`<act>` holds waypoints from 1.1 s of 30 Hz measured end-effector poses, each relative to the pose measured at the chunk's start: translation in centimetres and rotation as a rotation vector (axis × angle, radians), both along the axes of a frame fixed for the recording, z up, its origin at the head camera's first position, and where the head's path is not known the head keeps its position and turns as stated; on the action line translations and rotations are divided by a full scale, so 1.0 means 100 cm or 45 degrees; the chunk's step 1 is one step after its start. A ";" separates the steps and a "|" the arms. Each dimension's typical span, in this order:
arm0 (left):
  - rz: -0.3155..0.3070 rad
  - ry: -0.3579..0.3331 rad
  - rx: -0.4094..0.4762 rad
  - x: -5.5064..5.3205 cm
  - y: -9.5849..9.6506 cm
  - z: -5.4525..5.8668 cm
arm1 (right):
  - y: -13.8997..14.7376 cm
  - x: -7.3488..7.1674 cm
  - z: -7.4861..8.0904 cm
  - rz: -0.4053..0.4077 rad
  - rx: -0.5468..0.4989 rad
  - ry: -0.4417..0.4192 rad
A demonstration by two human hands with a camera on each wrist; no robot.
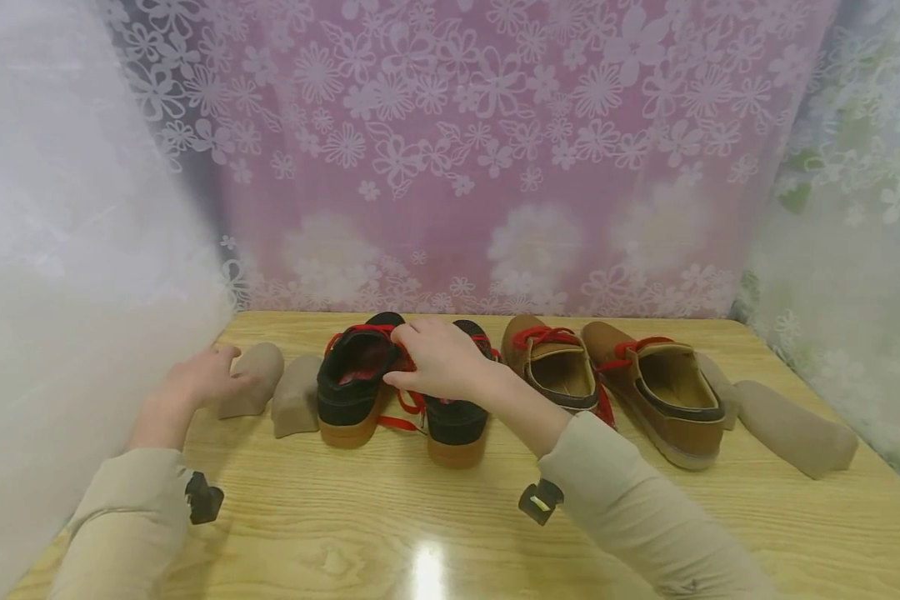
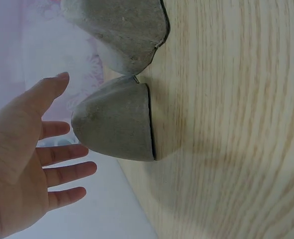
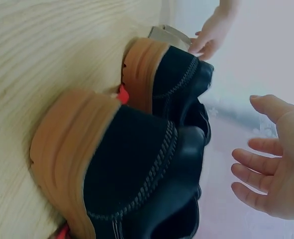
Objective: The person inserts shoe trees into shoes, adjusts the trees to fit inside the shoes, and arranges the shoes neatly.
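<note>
My left hand (image 1: 202,377) hovers at the leftmost grey-beige molded shoe insert (image 1: 252,379). In the left wrist view its fingers are spread apart beside that insert (image 2: 114,122), with nothing held. A second insert (image 1: 297,396) lies just right of it, against the black shoe. My right hand (image 1: 442,360) is above the pair of black shoes with red laces and tan soles, the left one (image 1: 348,400) and the right one (image 1: 457,429). The right wrist view shows its fingers relaxed and apart from the shoes, holding nothing.
Right of the black pair stand two brown shoes with red laces, one (image 1: 558,367) nearer the middle and one (image 1: 663,400) farther right. Another molded insert (image 1: 795,425) lies at the right, with one more partly hidden behind the brown shoe. Flowered curtains (image 1: 465,167) enclose the wooden table (image 1: 330,533).
</note>
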State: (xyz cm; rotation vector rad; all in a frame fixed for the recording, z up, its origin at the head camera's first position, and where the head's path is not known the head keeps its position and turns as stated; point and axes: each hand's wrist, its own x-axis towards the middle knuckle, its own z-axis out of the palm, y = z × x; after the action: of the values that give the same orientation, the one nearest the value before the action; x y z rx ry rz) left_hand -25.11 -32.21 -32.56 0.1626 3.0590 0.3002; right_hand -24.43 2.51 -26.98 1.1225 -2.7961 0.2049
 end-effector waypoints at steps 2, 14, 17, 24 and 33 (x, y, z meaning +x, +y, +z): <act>0.002 -0.006 0.011 0.000 0.000 -0.003 | -0.005 0.000 -0.004 -0.007 0.012 -0.016; 0.007 0.003 0.064 -0.002 0.000 -0.015 | -0.029 0.003 -0.025 -0.021 0.193 -0.035; 0.039 0.002 0.061 -0.001 0.000 -0.016 | -0.034 0.003 -0.029 -0.015 0.233 -0.023; 0.104 -0.029 0.053 0.002 0.004 -0.015 | -0.038 0.004 -0.038 0.002 0.265 -0.014; 0.149 -0.045 0.056 0.002 0.008 -0.018 | -0.041 0.003 -0.045 -0.018 0.260 -0.012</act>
State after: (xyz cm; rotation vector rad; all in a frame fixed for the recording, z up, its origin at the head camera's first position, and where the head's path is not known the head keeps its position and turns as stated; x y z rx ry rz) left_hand -24.87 -31.39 -34.34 -0.0194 3.0339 0.3734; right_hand -24.16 -1.63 -31.44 1.1433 -2.8850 -0.0790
